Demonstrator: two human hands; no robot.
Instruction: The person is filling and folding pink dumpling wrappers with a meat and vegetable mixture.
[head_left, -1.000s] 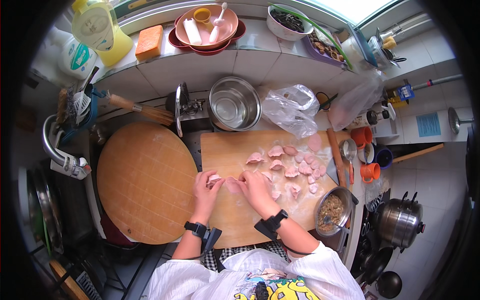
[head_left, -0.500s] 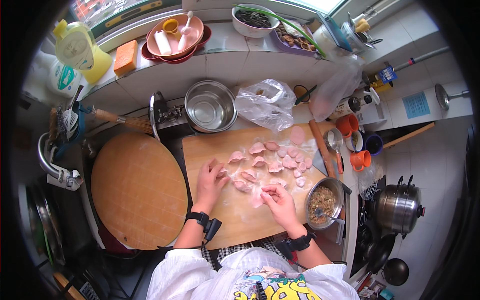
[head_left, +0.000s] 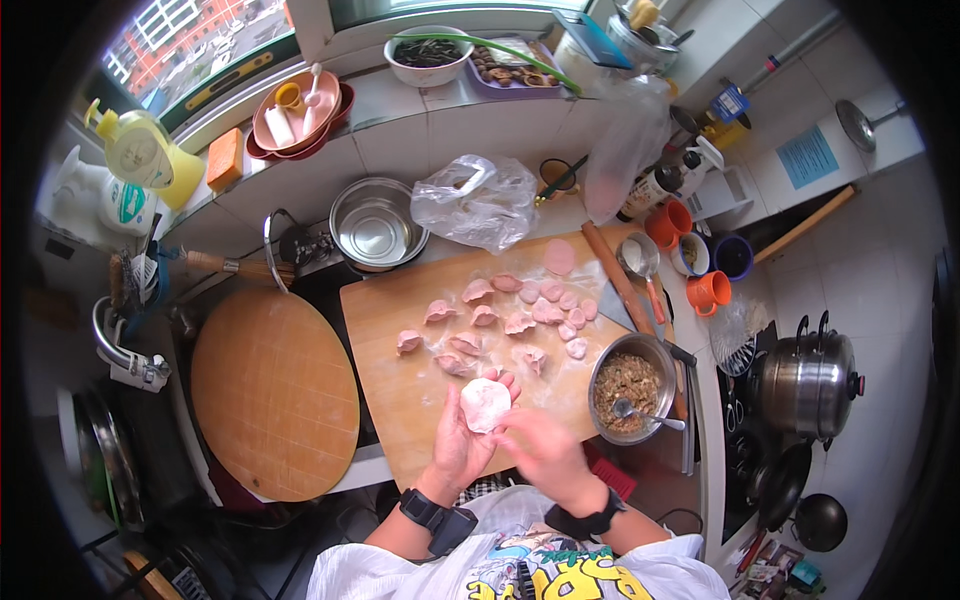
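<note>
On the palm of my left hand [head_left: 452, 450], held over the near edge of the wooden board [head_left: 392, 400], lies a round, pale pink dumpling wrapper [head_left: 485, 404]. My left fingers curl up beside it. Blurred by motion, my right hand [head_left: 552, 455] is at the wrapper's lower right edge; its fingers are too smeared to make out their grip. Several pleated pink dumplings [head_left: 440, 312] sit on the floured board beyond my hands. Right of them are small dough pieces [head_left: 548, 311] and a flat wrapper [head_left: 559, 257]. A metal bowl [head_left: 612, 434] of minced filling [head_left: 632, 378] holds a spoon [head_left: 624, 409].
A rolling pin [head_left: 614, 272] lies along the board's right side. Orange cups [head_left: 708, 292] stand beyond it. A round wooden board [head_left: 275, 400] is at left. Behind are a steel pot [head_left: 378, 228] and a plastic bag [head_left: 475, 205]. A lidded steamer pot [head_left: 808, 385] stands far right.
My left hand has moved from the dumplings toward me and turned palm up. The wrapper from my right hand now rests on it. A dumpling sits at the left where my left hand was.
</note>
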